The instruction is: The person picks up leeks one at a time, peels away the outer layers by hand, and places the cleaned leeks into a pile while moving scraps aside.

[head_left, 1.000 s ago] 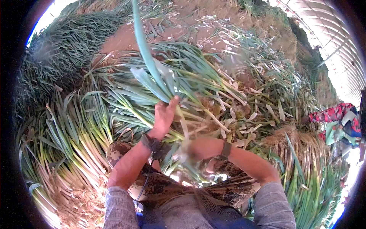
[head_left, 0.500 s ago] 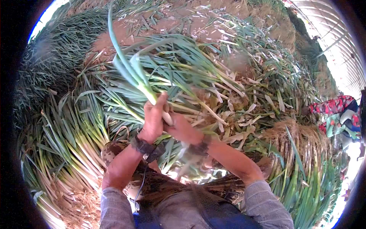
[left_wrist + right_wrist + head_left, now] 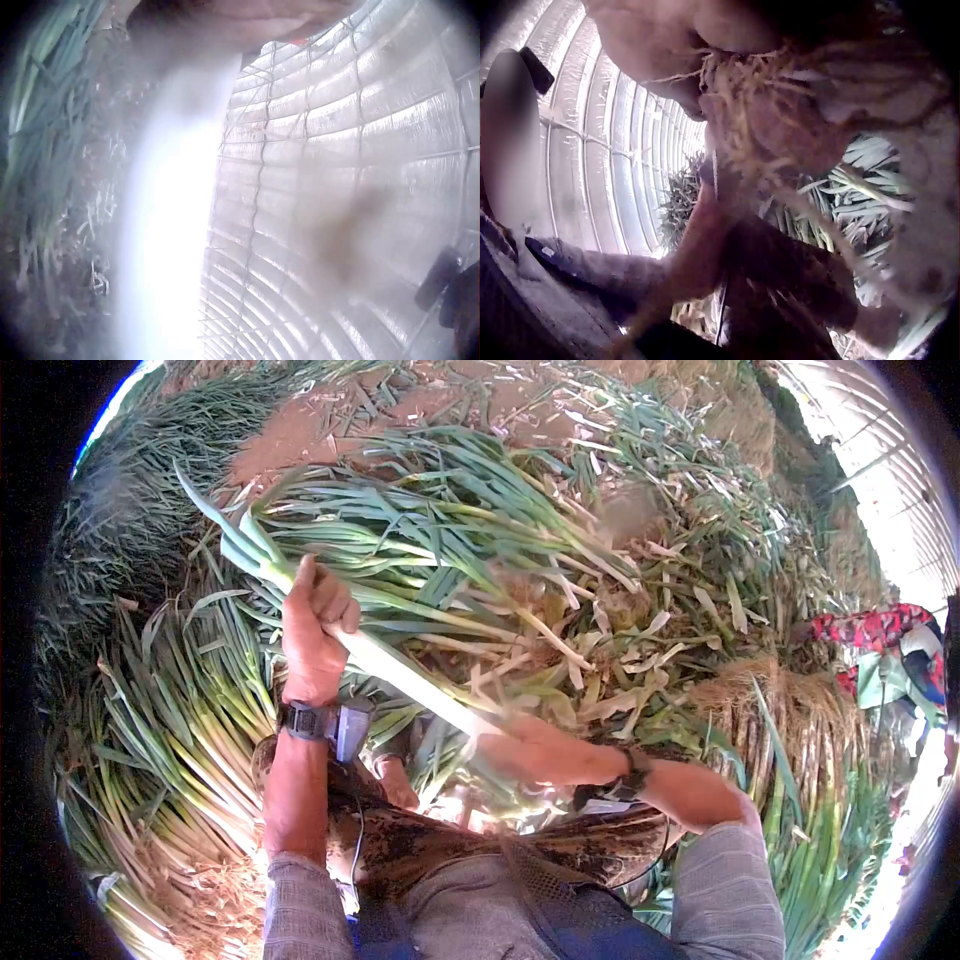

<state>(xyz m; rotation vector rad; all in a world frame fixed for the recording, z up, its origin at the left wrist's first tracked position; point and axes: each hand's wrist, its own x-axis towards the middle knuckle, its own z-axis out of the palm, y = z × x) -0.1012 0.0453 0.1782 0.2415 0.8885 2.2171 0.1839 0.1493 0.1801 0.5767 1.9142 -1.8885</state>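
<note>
Grip at the leafy end: the left hand (image 3: pixel 318 630) is clamped on the stalk (image 3: pixel 410 680), its fingers curled round the upper part.
Grip at the root end: the right hand (image 3: pixel 545 750) is blurred in the head view, but it appears to be closed round the lower end; the right wrist view shows thin roots (image 3: pixel 750 105) against its fingers.
Stalk: it runs between the two hands above the person's lap, pale along the shaft, slanting down from the left hand to the right; its green leaves (image 3: pixel 240 540) stick out beyond the left fist.
Wrists: a dark strap (image 3: pixel 305 720) with a grey box circles the left one, and a dark band (image 3: pixel 628 775) the right one.
Lap: patterned trousers (image 3: pixel 430 840) lie under the forearms, below the stalk.
Pile ahead: green-topped stalks (image 3: pixel 400 540) lie crosswise just beyond the left hand.
Left side: a row of stalks (image 3: pixel 190 730) lies with pale root ends toward the person.
Right side: a bundle (image 3: pixel 820 750) lies with its brown roots toward the far side and its green parts nearer.
Litter: loose leaves and peelings (image 3: pixel 650 610) cover the ground beyond the right hand.
Far right: a red patterned sleeve (image 3: pixel 870 628) shows near the bundle, under a ribbed, arched cover (image 3: pixel 870 420).
</note>
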